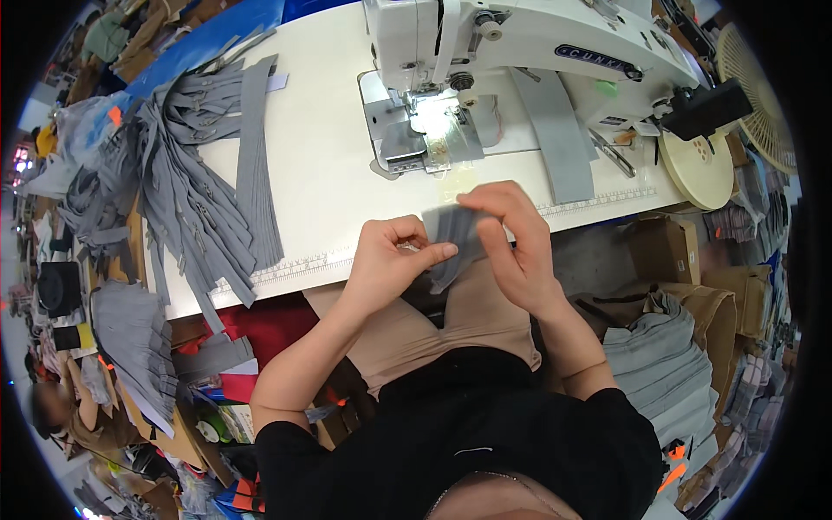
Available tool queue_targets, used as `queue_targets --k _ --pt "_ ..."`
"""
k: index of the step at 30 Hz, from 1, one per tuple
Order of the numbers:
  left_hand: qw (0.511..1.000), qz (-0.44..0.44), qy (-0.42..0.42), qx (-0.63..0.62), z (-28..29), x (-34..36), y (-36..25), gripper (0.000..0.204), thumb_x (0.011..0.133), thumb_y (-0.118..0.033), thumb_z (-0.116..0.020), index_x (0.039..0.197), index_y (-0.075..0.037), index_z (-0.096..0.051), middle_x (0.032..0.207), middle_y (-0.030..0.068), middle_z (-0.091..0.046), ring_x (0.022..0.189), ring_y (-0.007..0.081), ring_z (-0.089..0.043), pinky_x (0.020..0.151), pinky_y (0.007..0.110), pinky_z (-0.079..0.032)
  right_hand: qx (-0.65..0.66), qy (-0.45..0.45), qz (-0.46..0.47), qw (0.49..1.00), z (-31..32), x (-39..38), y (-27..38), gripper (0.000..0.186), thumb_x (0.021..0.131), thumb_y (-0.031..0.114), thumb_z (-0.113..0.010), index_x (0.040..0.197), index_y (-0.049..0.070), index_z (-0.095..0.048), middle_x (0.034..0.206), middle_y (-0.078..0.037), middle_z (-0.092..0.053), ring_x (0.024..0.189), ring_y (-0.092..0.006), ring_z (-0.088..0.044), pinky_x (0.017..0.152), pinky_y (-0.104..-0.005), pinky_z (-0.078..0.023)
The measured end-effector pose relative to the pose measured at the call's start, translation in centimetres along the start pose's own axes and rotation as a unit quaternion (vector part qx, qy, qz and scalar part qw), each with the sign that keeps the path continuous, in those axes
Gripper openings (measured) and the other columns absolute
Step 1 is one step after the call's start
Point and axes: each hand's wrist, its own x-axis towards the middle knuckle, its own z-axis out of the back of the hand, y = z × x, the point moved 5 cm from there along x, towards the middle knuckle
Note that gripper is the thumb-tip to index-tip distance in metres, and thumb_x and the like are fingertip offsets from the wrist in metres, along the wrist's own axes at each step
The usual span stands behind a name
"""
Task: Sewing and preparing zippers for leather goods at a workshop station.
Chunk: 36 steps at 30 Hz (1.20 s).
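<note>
A short grey fabric piece (pixel 449 230), slightly blurred, hangs at the table's front edge, above my lap. My left hand (pixel 386 260) is closed, pinching its left side between thumb and fingers. At its upper right corner, my right hand (pixel 516 243) has thumb and index finger closed on the cloth; the other fingers are curled and partly hidden. Just beyond the hands is the lit needle area of a white sewing machine (pixel 433 126), with a metal plate (pixel 403 143) beside it. Pale yellow tape (pixel 457 184) marks the tabletop between the machine and the cloth.
Many long grey strips with zippers (pixel 186 165) lie heaped at the table's left. Right of the needle are a flat grey panel (pixel 559 143), scissors (pixel 614 154) and a cream disc (pixel 698 169). A ruler tape (pixel 325 260) runs along the front edge. Grey fabric stacks (pixel 663 373) stand low right.
</note>
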Motion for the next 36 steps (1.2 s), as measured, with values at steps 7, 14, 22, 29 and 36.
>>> queue_targets --k 7,14,22,29,36 --pt "1.000 0.015 -0.006 -0.015 -0.4 0.1 -1.3 0.029 0.086 -0.012 -0.088 0.073 0.002 -0.065 0.069 -0.0024 -0.064 0.063 0.0009 -0.052 0.057 0.020 -0.042 -0.051 -0.016 -0.015 0.998 -0.2 0.4 -0.5 0.024 0.087 0.000 -0.079 0.109 0.002 -0.070 0.111 -0.012 -0.068 0.102 -0.0255 -0.066 0.088 -0.0329 -0.053" --pt "0.998 -0.032 0.004 -0.060 -0.6 0.3 -2.1 0.020 0.093 -0.013 -0.081 0.087 0.005 -0.073 0.078 0.0006 -0.063 0.067 0.0044 -0.053 0.061 0.023 -0.043 -0.132 -0.038 0.074 0.988 0.9 1.1 1.0 0.018 0.081 0.004 -0.082 0.096 0.005 -0.073 0.109 -0.011 -0.071 0.099 -0.0299 -0.066 0.083 -0.0362 -0.054" --pt "0.979 -0.190 -0.071 -0.001 0.3 1.0 -2.5 0.018 0.098 -0.011 -0.076 0.091 0.006 -0.074 0.084 0.0008 -0.066 0.075 0.0064 -0.061 0.068 0.022 -0.048 0.143 0.181 -0.060 0.971 1.5 -0.7 3.8 0.014 0.083 -0.001 -0.080 0.095 0.004 -0.073 0.092 -0.008 -0.072 0.084 -0.0224 -0.067 0.077 -0.0322 -0.054" --pt "0.989 -0.089 -0.030 -0.115 -0.9 0.0 -2.1 0.012 0.097 0.002 -0.072 0.108 0.006 -0.072 0.097 0.0014 -0.072 0.081 0.0026 -0.062 0.068 0.019 -0.050 0.126 0.094 -0.203 0.966 0.7 0.4 1.7 0.010 0.093 0.004 -0.076 0.099 -0.002 -0.070 0.092 -0.005 -0.073 0.082 -0.0113 -0.067 0.077 -0.0269 -0.054" --pt "0.986 -0.106 -0.037 -0.123 -1.2 0.0 -2.0 0.014 0.100 0.002 -0.068 0.114 0.005 -0.072 0.098 0.0009 -0.071 0.085 0.0040 -0.063 0.076 0.020 -0.052 0.096 0.023 -0.170 0.981 0.0 1.4 0.2 0.012 0.096 0.006 -0.073 0.103 -0.003 -0.070 0.090 -0.007 -0.074 0.079 -0.0107 -0.066 0.074 -0.0262 -0.055"
